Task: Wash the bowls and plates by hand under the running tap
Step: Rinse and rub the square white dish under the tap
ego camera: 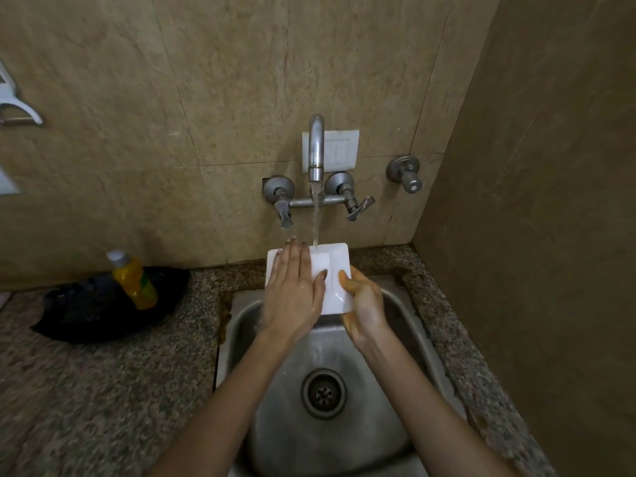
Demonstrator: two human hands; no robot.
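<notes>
A white square plate [332, 270] is held tilted over the steel sink [406, 325], right under the tap [316, 146]. Water runs from the spout onto the plate's upper middle and streams down into the basin. My left hand [292, 290] lies flat on the plate's left half, fingers straight and pointing up toward the wall. My right hand [361, 301] grips the plate's lower right edge, thumb on the face and fingers curled behind. The left part of the plate is hidden under my left hand.
A yellow bottle [136, 282] with a grey cap leans on a black bag [86, 311] on the granite counter at the left. The drain [323, 393] sits mid-basin. Two tap handles and a separate wall valve [407, 173] stick out above. A wall stands close on the right.
</notes>
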